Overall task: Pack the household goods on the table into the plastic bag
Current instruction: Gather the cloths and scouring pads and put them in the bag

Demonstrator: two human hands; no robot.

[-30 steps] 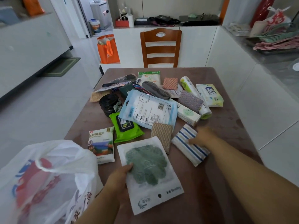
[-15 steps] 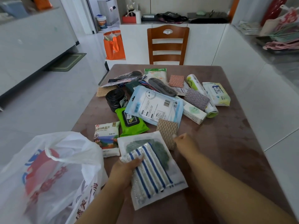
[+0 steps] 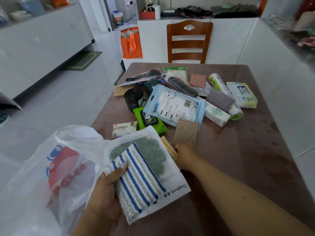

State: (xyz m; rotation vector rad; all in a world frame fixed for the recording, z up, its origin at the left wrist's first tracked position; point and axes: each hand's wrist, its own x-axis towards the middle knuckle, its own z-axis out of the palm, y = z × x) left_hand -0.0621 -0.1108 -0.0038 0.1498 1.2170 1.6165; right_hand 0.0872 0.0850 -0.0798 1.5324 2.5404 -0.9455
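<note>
The left hand [image 3: 109,189] pinches striped cloth [image 3: 136,181] onto packet [image 3: 172,183] — keep them level; the right hand [image 3: 185,155] grips a sponge [image 3: 168,147], lifting straight.

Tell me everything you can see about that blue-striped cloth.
The striped cloth is a small rectangular pad, white with blue stripes and glittery silver bands between them, and looks woven and soft. It lies flat on a white packet that shows a green rose-patterned mat inside. The left hand holds both together, thumb pressed on the cloth's near corner, beside the plastic bag.
</note>
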